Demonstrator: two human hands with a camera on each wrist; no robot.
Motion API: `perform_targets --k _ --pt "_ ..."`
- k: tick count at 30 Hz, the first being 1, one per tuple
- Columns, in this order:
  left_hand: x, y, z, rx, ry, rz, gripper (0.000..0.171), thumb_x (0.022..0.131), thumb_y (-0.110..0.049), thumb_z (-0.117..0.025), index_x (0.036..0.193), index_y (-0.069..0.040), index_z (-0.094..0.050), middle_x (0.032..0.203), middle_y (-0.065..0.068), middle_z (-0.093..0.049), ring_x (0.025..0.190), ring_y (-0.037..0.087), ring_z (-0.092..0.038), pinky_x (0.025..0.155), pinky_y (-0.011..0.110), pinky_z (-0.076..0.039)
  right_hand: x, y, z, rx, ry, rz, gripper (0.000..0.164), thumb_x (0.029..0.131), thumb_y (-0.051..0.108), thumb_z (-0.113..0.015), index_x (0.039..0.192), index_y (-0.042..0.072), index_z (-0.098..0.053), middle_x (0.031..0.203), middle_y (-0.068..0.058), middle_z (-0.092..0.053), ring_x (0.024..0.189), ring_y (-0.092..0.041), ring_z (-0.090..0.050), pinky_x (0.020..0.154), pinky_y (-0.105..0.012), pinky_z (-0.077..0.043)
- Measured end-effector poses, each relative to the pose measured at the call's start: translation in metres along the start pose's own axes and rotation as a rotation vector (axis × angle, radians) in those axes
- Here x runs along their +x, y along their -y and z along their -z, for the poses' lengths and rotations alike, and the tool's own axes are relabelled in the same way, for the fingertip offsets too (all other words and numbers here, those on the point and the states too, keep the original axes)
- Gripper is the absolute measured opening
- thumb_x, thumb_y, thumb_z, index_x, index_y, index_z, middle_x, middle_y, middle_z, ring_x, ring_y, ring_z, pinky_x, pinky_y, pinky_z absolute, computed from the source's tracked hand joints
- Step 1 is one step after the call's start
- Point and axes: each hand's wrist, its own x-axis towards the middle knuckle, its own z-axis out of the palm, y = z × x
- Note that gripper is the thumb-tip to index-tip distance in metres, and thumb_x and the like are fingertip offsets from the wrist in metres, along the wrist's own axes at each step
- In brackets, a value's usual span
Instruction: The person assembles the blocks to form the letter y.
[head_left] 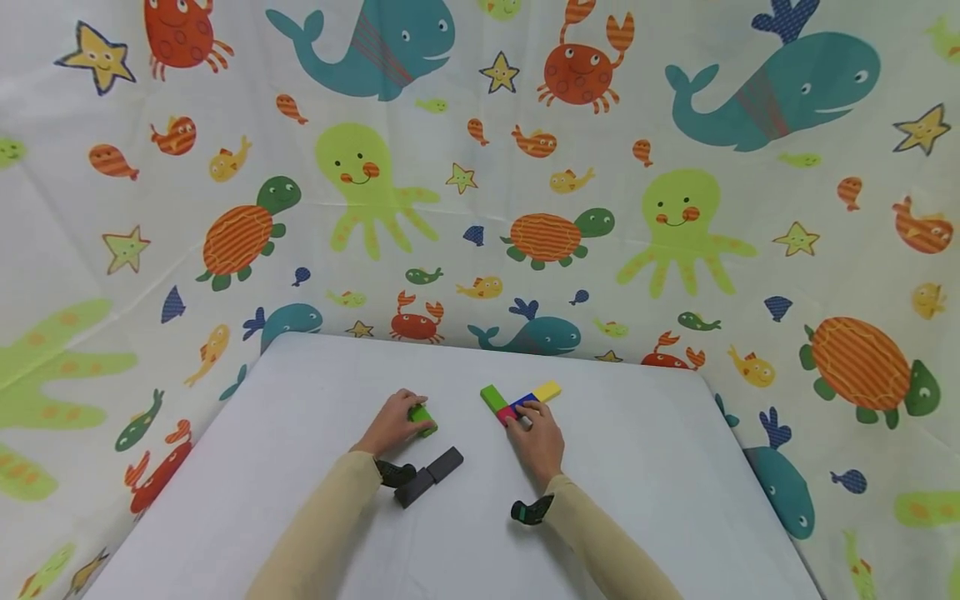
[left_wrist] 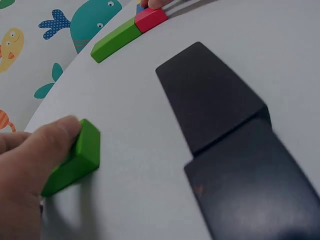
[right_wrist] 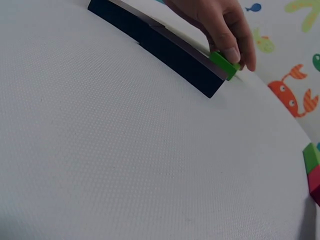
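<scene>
My left hand (head_left: 395,424) pinches a green block (head_left: 422,419) at the table's middle; in the left wrist view its thumb presses the block's side. Near the far side, a green block (head_left: 492,397), a red block (head_left: 506,414), a blue block (head_left: 528,401) and a yellow block (head_left: 547,391) form a bent V-like row. My right hand (head_left: 538,442) is at the bend, its fingers pinching the blue block beside the red one. The hand partly covers the blue block. Neither the right hand nor the blue block shows in the right wrist view.
Two black blocks (head_left: 446,464) lie end to end, slightly offset, below the left hand. A white cloth covers the table (head_left: 645,517). Behind and beside it hangs a curtain (head_left: 465,250) printed with sea animals. Dark straps with devices (head_left: 395,473) sit on both wrists.
</scene>
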Motion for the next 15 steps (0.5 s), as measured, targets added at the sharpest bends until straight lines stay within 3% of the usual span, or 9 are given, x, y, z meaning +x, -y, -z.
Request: perform_targets --k 7,12,15 --pt "0.0047 -0.0069 -0.0092 -0.044 -0.047 0.028 0.026 0.086 -0.02 -0.075 0.1 0.003 -0.073 0.106 0.014 -0.059 0.099 0.03 -0.058 0.09 0.047 -0.047 -0.0016 0.002 -0.0003 -0.011 0.003 -0.009 0.036 0.087 0.033 -0.075 0.115 0.011 -0.073 0.123 -0.005 -0.061 0.09 -0.018 -0.063 0.079 -0.036 -0.052" --pt "0.0032 -0.0068 -0.0049 -0.07 0.003 0.045 0.034 0.087 -0.024 -0.075 0.108 0.002 -0.072 0.11 0.012 -0.058 0.103 0.029 -0.057 0.092 0.046 -0.047 -0.0011 0.0038 0.0007 -0.005 0.003 -0.002 0.036 0.087 0.032 -0.074 0.115 0.01 -0.073 0.122 -0.005 -0.061 0.088 -0.017 -0.063 0.079 -0.036 -0.052" --pt "0.0015 -0.0051 0.0005 -0.045 0.063 0.009 0.046 0.085 -0.03 -0.077 0.118 0.002 -0.069 0.117 0.013 -0.056 0.108 0.029 -0.054 0.093 0.045 -0.046 0.0006 0.0022 0.0009 -0.014 -0.007 0.0 0.036 0.087 0.033 -0.074 0.115 0.01 -0.074 0.122 -0.005 -0.061 0.087 -0.017 -0.063 0.079 -0.036 -0.052"
